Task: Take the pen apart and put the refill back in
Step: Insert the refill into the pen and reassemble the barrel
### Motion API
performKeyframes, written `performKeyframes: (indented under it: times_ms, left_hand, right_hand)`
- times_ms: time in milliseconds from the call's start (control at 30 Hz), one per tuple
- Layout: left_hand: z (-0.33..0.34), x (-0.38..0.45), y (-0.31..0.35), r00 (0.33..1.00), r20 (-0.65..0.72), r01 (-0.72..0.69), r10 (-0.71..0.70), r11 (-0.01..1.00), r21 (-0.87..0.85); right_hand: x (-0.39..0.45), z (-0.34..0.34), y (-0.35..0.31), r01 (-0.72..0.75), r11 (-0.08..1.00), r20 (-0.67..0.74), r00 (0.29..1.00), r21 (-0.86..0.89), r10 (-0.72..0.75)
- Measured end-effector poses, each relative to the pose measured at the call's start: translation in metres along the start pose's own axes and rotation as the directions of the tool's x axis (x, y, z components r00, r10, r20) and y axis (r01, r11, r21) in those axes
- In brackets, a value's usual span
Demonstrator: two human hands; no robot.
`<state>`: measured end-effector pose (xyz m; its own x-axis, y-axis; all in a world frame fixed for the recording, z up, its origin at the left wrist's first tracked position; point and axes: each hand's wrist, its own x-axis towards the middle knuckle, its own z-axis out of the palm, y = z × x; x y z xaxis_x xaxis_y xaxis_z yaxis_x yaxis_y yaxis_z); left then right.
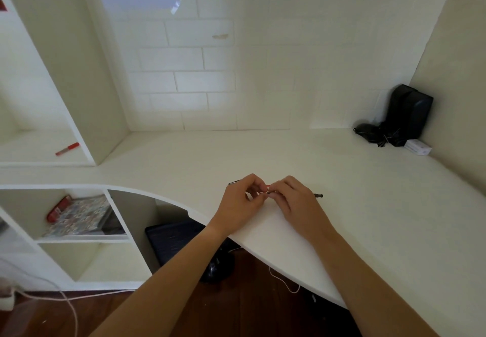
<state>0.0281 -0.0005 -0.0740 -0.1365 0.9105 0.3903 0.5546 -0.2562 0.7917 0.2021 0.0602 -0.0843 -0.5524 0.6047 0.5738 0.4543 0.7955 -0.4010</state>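
We see a broad, smooth white desk [328, 178] with a curved front edge, set against a wall of painted white blocks [210, 60]. Both bare forearms reach forward over that edge, wrists slightly bent, and the hands meet just above the desktop. The left hand [240, 200] is curled, its thumb and forefinger pinched together on one end of the pen [267, 190]; a thin dark tip pokes out past its knuckles to the left. The right hand [294, 200] is curled likewise, fingertips closed on the pen's other part, and a slim dark end [317, 195] sticks out to the right. Between the two sets of fingertips we make out a short red piece and a small metallic bit; whether the refill is in or out we cannot tell.

A soft black bag [410, 113] slumps in the far right corner with a small white box [417, 147] beside it; its print is too small to read. A red marker [67, 148] lies on the left shelf.
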Motion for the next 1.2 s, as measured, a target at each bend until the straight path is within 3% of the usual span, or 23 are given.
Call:
performKeyframes:
  times_ms: [133,333,500,700,867,1033,1200]
  left_hand:
    - [-0.0009,0.0002,-0.0011,1.0,0.013,0.003,-0.003,1.0,0.001]
    - [-0.0015,-0.0002,-0.0021,1.0,0.015,0.008,-0.008,1.0,0.0]
    - [-0.0017,-0.0003,0.0001,1.0,0.009,0.009,-0.008,1.0,-0.018]
    - [-0.0022,-0.0003,-0.0005,1.0,0.013,0.013,-0.013,1.0,-0.013]
    - [-0.0021,-0.0006,0.0013,1.0,0.019,0.019,-0.019,0.999,-0.028]
    - [-0.0019,-0.0002,-0.0009,1.0,0.023,0.016,-0.016,1.0,-0.016]
    - [-0.0014,0.0002,0.0,1.0,0.018,0.02,-0.02,0.999,-0.025]
  right_hand:
    - [-0.0007,0.0002,-0.0008,-0.045,0.999,0.034,0.998,-0.006,0.046]
    - [0.0,0.0022,0.0031,0.018,0.997,0.012,1.0,-0.08,-0.017]
    - [-0.0008,0.0002,-0.0012,-0.06,0.998,0.047,0.997,-0.033,0.061]
    - [-0.0005,0.0008,0.0006,-0.023,0.991,0.032,0.999,-0.13,0.027]
    - [-0.0008,-0.0018,-0.0028,-0.065,0.995,0.044,0.997,-0.08,0.068]
    - [0.0004,-0.0017,-0.0002,0.007,0.981,0.019,1.0,-0.192,-0.004]
    - [-0.0019,-0.0038,-0.0055,-0.066,0.992,0.031,0.997,-0.107,0.069]
